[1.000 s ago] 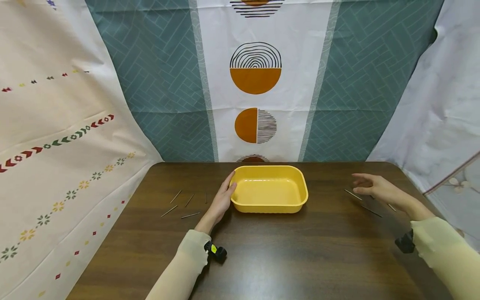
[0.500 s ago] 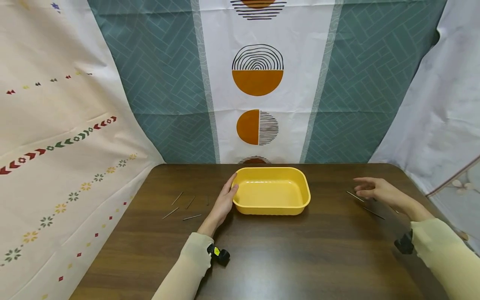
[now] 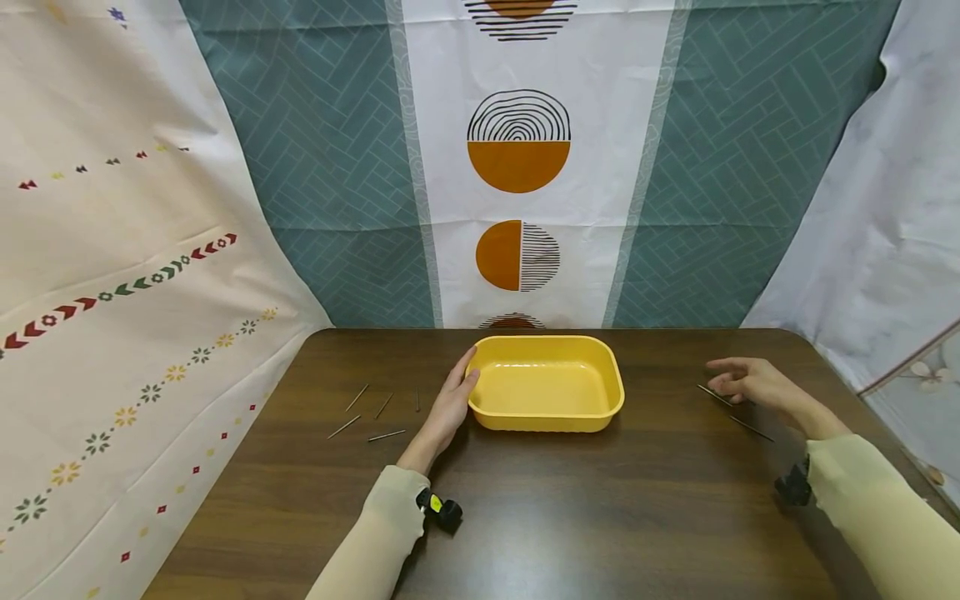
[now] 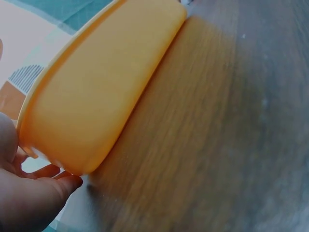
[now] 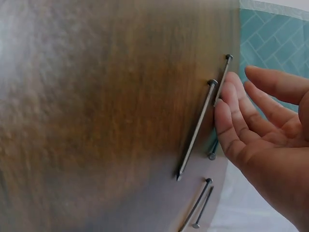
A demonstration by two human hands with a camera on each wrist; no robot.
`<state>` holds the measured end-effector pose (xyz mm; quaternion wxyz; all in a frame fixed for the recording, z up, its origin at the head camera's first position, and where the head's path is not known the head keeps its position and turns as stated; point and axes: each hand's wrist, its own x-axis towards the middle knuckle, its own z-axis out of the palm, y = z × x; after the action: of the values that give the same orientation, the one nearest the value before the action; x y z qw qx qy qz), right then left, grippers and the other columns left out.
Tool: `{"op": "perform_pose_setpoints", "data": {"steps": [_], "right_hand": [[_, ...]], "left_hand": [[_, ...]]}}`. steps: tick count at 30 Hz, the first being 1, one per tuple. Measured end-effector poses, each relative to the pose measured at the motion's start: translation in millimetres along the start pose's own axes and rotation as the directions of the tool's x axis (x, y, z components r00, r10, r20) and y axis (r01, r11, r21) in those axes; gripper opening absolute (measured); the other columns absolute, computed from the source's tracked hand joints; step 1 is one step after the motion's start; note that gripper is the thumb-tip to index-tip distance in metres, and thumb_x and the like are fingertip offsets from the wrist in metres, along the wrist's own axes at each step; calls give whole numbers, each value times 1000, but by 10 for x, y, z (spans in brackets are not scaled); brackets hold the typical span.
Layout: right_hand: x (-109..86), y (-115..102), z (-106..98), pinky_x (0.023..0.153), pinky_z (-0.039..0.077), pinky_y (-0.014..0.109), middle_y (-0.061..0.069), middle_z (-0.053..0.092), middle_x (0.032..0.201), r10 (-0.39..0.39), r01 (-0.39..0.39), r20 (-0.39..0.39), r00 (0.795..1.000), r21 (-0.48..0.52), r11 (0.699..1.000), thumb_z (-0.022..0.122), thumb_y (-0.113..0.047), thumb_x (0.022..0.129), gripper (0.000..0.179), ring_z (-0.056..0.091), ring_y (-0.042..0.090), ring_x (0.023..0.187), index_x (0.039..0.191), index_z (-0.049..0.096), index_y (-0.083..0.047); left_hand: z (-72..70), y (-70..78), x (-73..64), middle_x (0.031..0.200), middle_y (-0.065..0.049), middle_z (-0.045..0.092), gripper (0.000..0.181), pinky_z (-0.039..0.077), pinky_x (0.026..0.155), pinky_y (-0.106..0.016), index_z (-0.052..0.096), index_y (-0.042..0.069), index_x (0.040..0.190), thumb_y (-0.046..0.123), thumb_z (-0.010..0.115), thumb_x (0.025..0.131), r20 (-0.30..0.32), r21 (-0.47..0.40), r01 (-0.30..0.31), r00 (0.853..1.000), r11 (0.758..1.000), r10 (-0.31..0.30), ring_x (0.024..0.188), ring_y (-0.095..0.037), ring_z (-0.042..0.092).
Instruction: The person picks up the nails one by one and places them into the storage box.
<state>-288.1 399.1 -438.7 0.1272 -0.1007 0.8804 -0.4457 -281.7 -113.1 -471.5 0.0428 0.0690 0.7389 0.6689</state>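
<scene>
A yellow plastic basin (image 3: 547, 422) stands on the brown table, with my left hand (image 3: 447, 408) at its left end. The fingers of that hand lie along the outer wall and the thumb reaches the rim; in the left wrist view the fingertips touch the basin's (image 4: 91, 82) end. Over at the right, my right hand (image 3: 772, 393) is held low over several loose nails (image 3: 752, 428). The right wrist view shows its fingers extended and slightly bent, fingertips right at a thin nail (image 5: 223, 77). A longer nail (image 5: 197, 130) lies beside them.
Another group of nails (image 3: 343, 427) is spread on the table (image 3: 570, 517) left of the basin. Patterned cloth (image 3: 337, 167) hangs behind the table's far edge, and pale cloths hang at both sides. Each wrist carries a small black camera (image 3: 447, 515).
The right hand has moved slightly left and its fingers have come down closer to the nails. The left hand stays at the basin. The head view has shifted a little.
</scene>
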Motion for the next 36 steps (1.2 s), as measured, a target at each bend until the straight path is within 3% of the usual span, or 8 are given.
{"op": "perform_pose_setpoints", "data": {"steps": [8, 11, 18, 20, 29, 36], "right_hand": [[25, -33, 101, 70, 55, 29, 21, 70, 110, 34, -38, -69, 997, -53, 998, 62, -7, 103, 51, 62, 14, 82, 141, 44, 21], [37, -39, 149, 67, 54, 30, 18, 71, 103, 17, -28, -96, 995, -115, 993, 63, -4, 101, 46, 61, 17, 79, 136, 49, 22], [85, -12, 250, 76, 57, 48, 11, 72, 90, -54, 3, -156, 986, -309, 951, 67, 4, 96, 24, 66, 23, 80, 117, 63, 15], [98, -14, 263, 76, 55, 48, 9, 71, 87, -62, 5, -163, 985, -330, 944, 66, 5, 95, 20, 63, 22, 79, 113, 65, 13], [93, -37, 203, 65, 46, 33, 16, 69, 92, -61, 14, -132, 989, -329, 944, 58, 4, 99, 20, 54, 19, 75, 114, 67, 14], [86, -72, 139, 57, 50, 29, 17, 69, 92, -57, 18, -145, 988, -259, 966, 58, 5, 99, 23, 57, 19, 68, 117, 63, 17]], "left_hand": [[1, -7, -4, 172, -7, 21, 53, 18, 127, -53, 29, 24, 166, 28, 41, 114, -6, -1, 1, 1000, 1000, -1, 158, -30, 18], [2, -5, -5, 172, -6, 21, 53, 19, 127, -52, 29, 24, 166, 27, 41, 114, -7, 0, 4, 1000, 1000, -4, 158, -30, 19], [5, -3, -9, 172, -6, 21, 53, 19, 126, -52, 29, 24, 166, 26, 42, 114, -16, 2, 9, 1000, 1000, -9, 157, -30, 20], [8, 2, -10, 172, -7, 20, 53, 19, 126, -53, 29, 24, 166, 25, 42, 114, -14, 2, 7, 1000, 1000, -7, 158, -31, 19], [12, -9, -7, 172, -8, 20, 53, 19, 126, -53, 29, 22, 166, 25, 42, 114, -12, 4, 7, 1000, 1000, -7, 157, -32, 20], [4, -5, -6, 172, -8, 19, 54, 19, 126, -52, 28, 22, 166, 24, 41, 114, -14, 5, 5, 1000, 1000, -5, 158, -31, 19]]}}
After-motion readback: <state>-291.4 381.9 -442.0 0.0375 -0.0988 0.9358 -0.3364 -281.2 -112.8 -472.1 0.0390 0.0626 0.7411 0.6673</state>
